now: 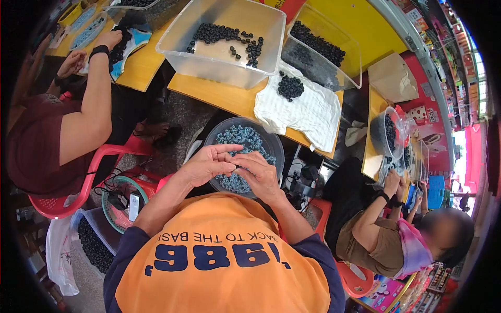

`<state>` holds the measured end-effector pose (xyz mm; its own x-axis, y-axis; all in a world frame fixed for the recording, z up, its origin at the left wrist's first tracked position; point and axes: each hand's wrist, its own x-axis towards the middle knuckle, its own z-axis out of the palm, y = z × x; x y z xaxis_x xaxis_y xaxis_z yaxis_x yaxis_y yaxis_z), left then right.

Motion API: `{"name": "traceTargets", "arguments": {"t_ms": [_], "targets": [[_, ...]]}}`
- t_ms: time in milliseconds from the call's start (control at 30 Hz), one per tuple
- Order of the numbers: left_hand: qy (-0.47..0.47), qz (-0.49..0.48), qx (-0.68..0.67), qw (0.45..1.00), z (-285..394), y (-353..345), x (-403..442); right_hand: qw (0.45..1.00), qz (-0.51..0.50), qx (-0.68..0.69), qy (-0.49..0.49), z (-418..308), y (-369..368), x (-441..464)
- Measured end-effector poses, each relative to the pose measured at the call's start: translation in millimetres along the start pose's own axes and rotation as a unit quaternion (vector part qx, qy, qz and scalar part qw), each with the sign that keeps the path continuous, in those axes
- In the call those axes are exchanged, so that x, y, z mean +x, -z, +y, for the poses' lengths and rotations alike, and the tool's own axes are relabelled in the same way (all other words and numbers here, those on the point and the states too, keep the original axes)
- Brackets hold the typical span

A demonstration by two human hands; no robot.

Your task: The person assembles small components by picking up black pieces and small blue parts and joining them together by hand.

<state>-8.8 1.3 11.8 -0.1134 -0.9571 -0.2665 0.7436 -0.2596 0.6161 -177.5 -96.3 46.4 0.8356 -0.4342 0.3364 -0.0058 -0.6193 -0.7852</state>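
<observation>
While your left hand [209, 166] and right hand [261, 176] sit together above the bowl [277, 145] of blue pieces [240, 136], fingertips nearly closed, anything held too small to tell, black pieces [214, 33] in the clear bin [214, 68] beyond.

- One head-worn camera looks from above and behind the fingers [228, 149], facing forward and steeply down.
- It sits near the fingers, its wide round view reaching the table [222, 100] beyond them.
</observation>
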Motion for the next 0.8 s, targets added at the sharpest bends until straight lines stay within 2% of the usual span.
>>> {"name": "traceTargets", "arguments": {"t_ms": [133, 267, 333, 367, 433, 467, 500, 533, 600, 633, 700, 800], "targets": [[-0.002, 0.042, -0.037, 0.998, 0, -9, 7, 0.999, 0.023, 0.031, -0.031, 4, 7, 1], [-0.030, 0.079, 0.019, 0.996, 26, -22, 28, 0.993, 0.114, -0.003, -0.032, 9, 19, 11], [-0.081, 0.089, 0.045, 0.992, 50, -26, 38, 0.975, 0.192, -0.091, 0.064, 17, 30, 20], [-0.114, 0.106, 0.080, 0.985, 63, -28, 43, 0.966, 0.220, -0.114, 0.071, 21, 39, 28], [-0.178, 0.151, 0.082, 0.969, 96, -35, 55, 0.965, 0.235, -0.117, -0.015, 47, 57, 40], [-0.241, 0.186, 0.135, 0.943, 113, -33, 66, 0.955, 0.268, -0.104, -0.074, 63, 62, 50], [-0.304, 0.198, 0.167, 0.917, 130, -32, 75, 0.951, 0.260, -0.151, -0.068, 80, 73, 60], [-0.306, 0.197, 0.167, 0.916, 149, -29, 83, 0.944, 0.254, -0.197, -0.069, 106, 79, 67], [-0.356, 0.236, 0.350, 0.834, 179, -24, 93, 0.926, 0.257, -0.270, -0.061, 136, 86, 83], [-0.360, 0.234, 0.351, 0.832, 181, -28, 91, 0.925, 0.260, -0.270, -0.057, 145, 87, 90], [-0.403, 0.260, 0.496, 0.723, 173, -38, 83, 0.901, 0.238, -0.356, -0.067, 159, 86, 101], [-0.383, 0.239, 0.520, 0.725, 144, -48, 63, 0.894, 0.205, -0.391, -0.073, 167, 83, 108]]}}
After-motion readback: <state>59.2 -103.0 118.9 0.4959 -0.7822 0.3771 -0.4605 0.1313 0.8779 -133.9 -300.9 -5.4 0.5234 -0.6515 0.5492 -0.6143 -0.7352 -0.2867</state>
